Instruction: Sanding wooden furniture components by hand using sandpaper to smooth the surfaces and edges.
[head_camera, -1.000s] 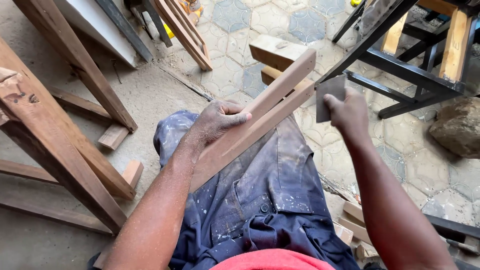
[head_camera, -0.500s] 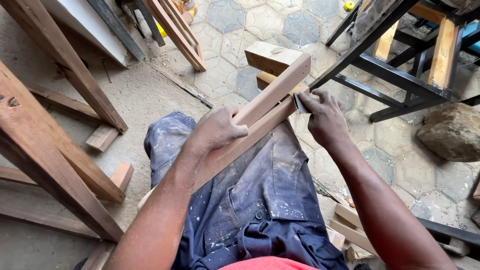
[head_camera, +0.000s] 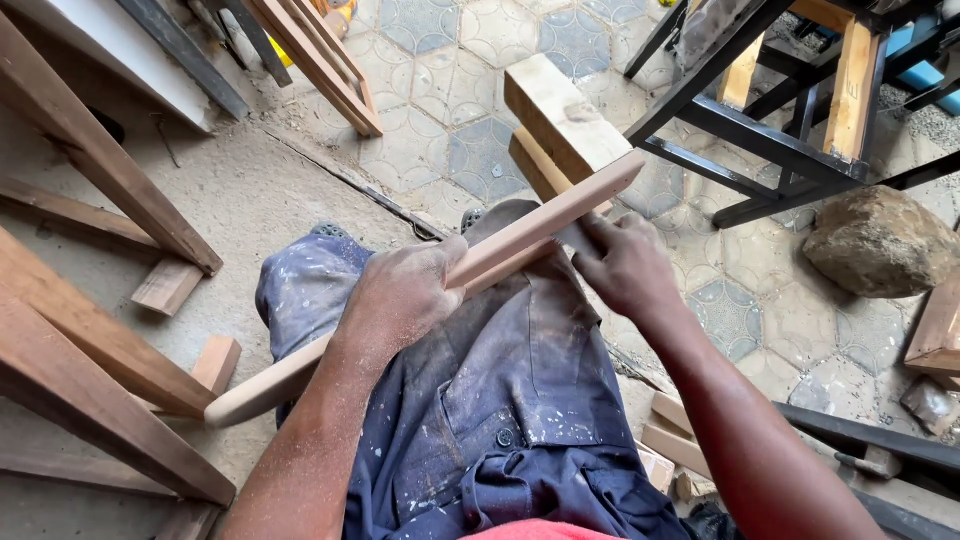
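A long, pale wooden slat (head_camera: 540, 225) with a rounded near end lies slanted across my lap, over dusty blue work trousers (head_camera: 500, 400). My left hand (head_camera: 400, 295) is wrapped around the slat's middle. My right hand (head_camera: 625, 265) presses on the slat's lower edge near its far end. Its fingers are closed on a small flat grey piece (head_camera: 577, 240), which is mostly hidden under them. Sawdust covers both forearms.
Two thick wood blocks (head_camera: 560, 120) lie on the paved floor just beyond the slat. A black metal frame (head_camera: 760, 130) stands at the upper right beside a large rock (head_camera: 880, 240). Wooden frames (head_camera: 90, 330) and offcuts (head_camera: 170, 285) crowd the left.
My right hand, which held the grey piece up in the air, has come down onto the slat and slid along it. My left hand has kept its grip.
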